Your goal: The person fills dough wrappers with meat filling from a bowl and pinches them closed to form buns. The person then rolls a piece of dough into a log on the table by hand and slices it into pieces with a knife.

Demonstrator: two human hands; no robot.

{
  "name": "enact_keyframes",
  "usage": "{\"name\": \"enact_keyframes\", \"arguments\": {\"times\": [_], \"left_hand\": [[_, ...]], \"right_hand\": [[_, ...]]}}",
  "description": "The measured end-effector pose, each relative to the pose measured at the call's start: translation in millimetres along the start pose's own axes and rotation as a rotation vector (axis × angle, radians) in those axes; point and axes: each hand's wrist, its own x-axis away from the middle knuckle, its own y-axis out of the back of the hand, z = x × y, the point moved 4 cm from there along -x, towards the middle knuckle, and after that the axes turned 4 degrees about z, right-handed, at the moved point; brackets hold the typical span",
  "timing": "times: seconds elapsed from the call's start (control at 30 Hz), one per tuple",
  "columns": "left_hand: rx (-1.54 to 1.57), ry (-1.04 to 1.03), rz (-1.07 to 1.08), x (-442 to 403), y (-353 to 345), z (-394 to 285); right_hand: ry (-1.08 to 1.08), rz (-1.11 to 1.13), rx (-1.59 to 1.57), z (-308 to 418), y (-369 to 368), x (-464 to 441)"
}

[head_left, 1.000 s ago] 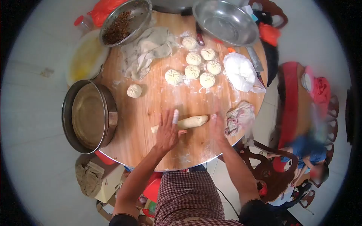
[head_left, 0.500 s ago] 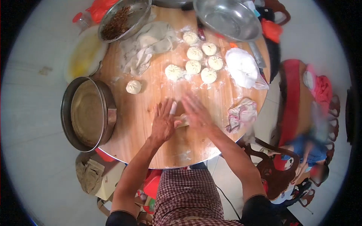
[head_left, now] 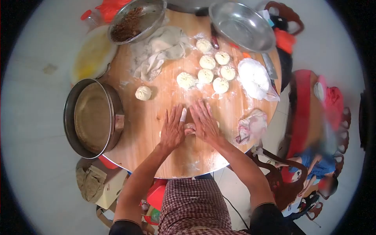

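Observation:
Both hands lie palm down, side by side, on the wooden table. My left hand point(head_left: 173, 126) is flat with fingers stretched forward, a white wrap around one finger. My right hand point(head_left: 205, 123) is also flat, fingers slightly spread, its thumb close to the left one. Beneath the palms is a strip of pale dough point(head_left: 218, 124), mostly hidden; small ends peek out at the outer sides. Ahead of the hands sits a group of several pleated buns point(head_left: 205, 76). One single bun point(head_left: 143, 93) rests apart, to the left.
A deep round metal pan point(head_left: 116, 129) stands at the left edge. At the back are a bowl of brown filling point(head_left: 131, 23), a crumpled cloth point(head_left: 160, 51) and a metal basin point(head_left: 243, 27). On the right lie a white bag point(head_left: 253, 78), a knife point(head_left: 269, 65) and a stained cloth point(head_left: 252, 126).
My right hand, blurred before, is now still and flat beside the left. The dough that showed between the hands is now mostly covered. The view has shifted slightly.

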Motion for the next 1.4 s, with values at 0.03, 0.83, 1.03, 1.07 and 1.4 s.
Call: {"name": "enact_keyframes", "arguments": {"times": [0.03,0.83,1.03,1.07,1.4], "left_hand": [[0.003,-0.009,-0.004,4.3,2.6,-2.8],[0.161,-0.115,0.188,117.9,-46.9,-85.4],[0.107,-0.093,0.017,42.3,-37.6,-56.5],[0.082,-0.083,0.01,31.8,-34.9,-52.5],[-0.017,-0.049,0.113,54.0,-29.8,-56.3]], "right_hand": [[0.027,0.033,-0.03,4.6,2.7,5.0],[-0.996,-0.191,0.039,-447.1,104.0,98.9],[-0.685,-0.191,0.399,-488.1,84.5,85.0],[-0.682,-0.196,0.396,-489.2,83.2,82.6],[-0.756,-0.677,0.141,-364.2,171.9,141.3]]}}
